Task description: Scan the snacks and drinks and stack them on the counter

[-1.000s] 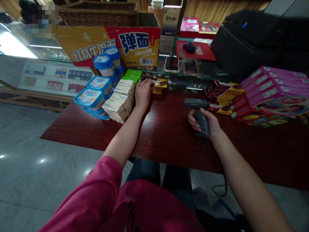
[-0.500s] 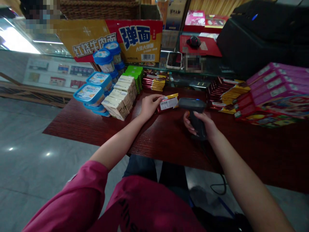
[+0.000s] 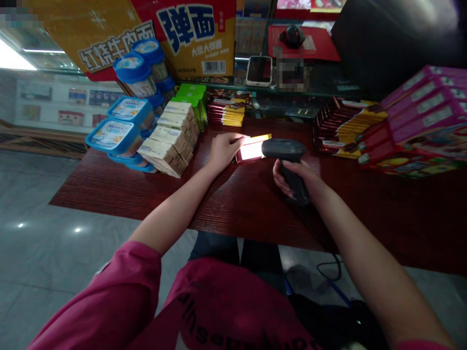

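We see shiny grey floor (image 3: pixel 36 253); reddish wood-grain bench (image 3: pixel 233 209); at left, glass display cabinet (image 3: pixel 56 106), bright light (image 3: pixel 12 54) above it.

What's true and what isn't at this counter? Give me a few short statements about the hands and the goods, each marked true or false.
1. The left hand holds a red-and-yellow packet, and the right hand a handheld barcode scanner. True.
2. The packet lies in shadow. False: bright white light covers much of its face.
3. The scanner has no cable. False: a dark cable hangs from its handle.
4. The blue-lidded tubs stand left of the beige cartons. True.
5. The cartons are nearer the right hand. False: they are nearer the left hand.
6. Some tubs are stacked. True.
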`<state>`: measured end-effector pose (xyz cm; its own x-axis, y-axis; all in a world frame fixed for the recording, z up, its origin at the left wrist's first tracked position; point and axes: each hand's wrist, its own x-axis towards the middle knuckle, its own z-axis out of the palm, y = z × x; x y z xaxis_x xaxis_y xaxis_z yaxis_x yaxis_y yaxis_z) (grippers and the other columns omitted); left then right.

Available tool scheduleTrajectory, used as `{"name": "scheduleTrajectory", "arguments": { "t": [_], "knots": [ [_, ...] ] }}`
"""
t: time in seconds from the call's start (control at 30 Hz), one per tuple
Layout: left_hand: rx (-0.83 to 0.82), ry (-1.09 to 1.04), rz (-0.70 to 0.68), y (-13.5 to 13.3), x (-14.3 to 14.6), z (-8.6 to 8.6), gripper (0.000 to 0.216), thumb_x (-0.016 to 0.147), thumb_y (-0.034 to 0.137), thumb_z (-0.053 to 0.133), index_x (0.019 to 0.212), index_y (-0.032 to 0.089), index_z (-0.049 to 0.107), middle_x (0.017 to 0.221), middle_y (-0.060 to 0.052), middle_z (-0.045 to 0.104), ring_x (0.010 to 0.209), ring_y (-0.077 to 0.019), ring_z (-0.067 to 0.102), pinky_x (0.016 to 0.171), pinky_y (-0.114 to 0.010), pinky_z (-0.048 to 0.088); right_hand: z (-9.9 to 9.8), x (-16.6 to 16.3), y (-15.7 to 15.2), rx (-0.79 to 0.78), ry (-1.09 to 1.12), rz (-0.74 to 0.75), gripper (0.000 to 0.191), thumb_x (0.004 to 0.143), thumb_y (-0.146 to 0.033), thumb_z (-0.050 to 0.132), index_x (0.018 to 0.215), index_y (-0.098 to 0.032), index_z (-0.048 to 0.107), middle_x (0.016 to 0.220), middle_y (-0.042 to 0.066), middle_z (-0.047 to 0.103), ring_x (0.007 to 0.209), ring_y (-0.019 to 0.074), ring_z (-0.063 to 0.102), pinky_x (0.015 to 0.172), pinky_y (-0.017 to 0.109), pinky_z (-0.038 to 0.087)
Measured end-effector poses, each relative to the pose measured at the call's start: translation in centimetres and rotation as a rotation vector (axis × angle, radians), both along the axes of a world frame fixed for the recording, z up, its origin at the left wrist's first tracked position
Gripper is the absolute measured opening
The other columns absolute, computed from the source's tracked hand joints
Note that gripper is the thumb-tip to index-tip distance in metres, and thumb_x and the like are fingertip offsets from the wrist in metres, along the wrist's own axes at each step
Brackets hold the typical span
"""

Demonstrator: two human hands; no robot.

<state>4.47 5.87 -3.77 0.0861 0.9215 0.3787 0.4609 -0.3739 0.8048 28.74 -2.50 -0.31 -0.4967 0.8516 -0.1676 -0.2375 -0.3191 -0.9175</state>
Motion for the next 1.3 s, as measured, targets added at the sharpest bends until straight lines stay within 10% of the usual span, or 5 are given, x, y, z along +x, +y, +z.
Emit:
{"name": "scheduleTrajectory", "arguments": {
  "t": [0.4, 0.83, 1.07, 1.3],
  "knots": [
    [0.046, 0.078, -0.282, -1.0, -0.1, 1.6, 0.029, 0.097, 0.024, 0.065, 0.124, 0.023, 0.074, 0.124, -0.008, 0.077, 0.112, -0.0205, 0.073, 0.1, -0.035, 0.057, 1.1, 1.9, 0.5, 0.038, 0.103, -0.095, 0.039, 0.081, -0.052, 0.077, 0.09, -0.018, 0.06, 0.068, -0.001, 0.053, 0.046, 0.0099, 0.046, 0.031, 0.019, 0.034],
    [0.541, -0.028, -0.391, 0.0, 17.0, 1.2, 0.029, 0.105, 0.021, 0.049, 0.112, 0.023, 0.077, 0.121, -0.009, 0.077, 0.117, -0.017, 0.071, 0.104, -0.036, 0.057, 1.9, 8.9, 1.9, 0.167, 0.364, -0.251, 0.041, 0.086, -0.059, 0.067, 0.09, -0.022, 0.051, 0.067, -0.005, 0.049, 0.043, 0.0066, 0.032, 0.03, 0.015, 0.027],
    [0.621, 0.0, -0.381, 0.9, 18.4, 1.7, 0.032, 0.107, 0.027, 0.045, 0.12, 0.026, 0.074, 0.128, -0.008, 0.075, 0.125, -0.0182, 0.067, 0.11, -0.042, 0.055, 2.3, 10.5, 1.9, 0.206, 0.424, -0.239, 0.044, 0.088, -0.065, 0.064, 0.092, -0.024, 0.048, 0.068, -0.005, 0.048, 0.043, 0.0081, 0.033, 0.029, 0.016, 0.03],
    [0.602, 0.356, -0.71, 4.1, 20.5, -0.3, 0.02, 0.095, 0.015, 0.062, 0.097, 0.025, 0.079, 0.113, -0.006, 0.08, 0.123, -0.0215, 0.069, 0.116, -0.043, 0.049, 2.9, 10.7, 1.3, 0.223, 0.435, -0.234, 0.045, 0.088, -0.066, 0.063, 0.093, -0.024, 0.047, 0.07, -0.004, 0.049, 0.044, 0.0084, 0.036, 0.029, 0.016, 0.031]
  ]
}}
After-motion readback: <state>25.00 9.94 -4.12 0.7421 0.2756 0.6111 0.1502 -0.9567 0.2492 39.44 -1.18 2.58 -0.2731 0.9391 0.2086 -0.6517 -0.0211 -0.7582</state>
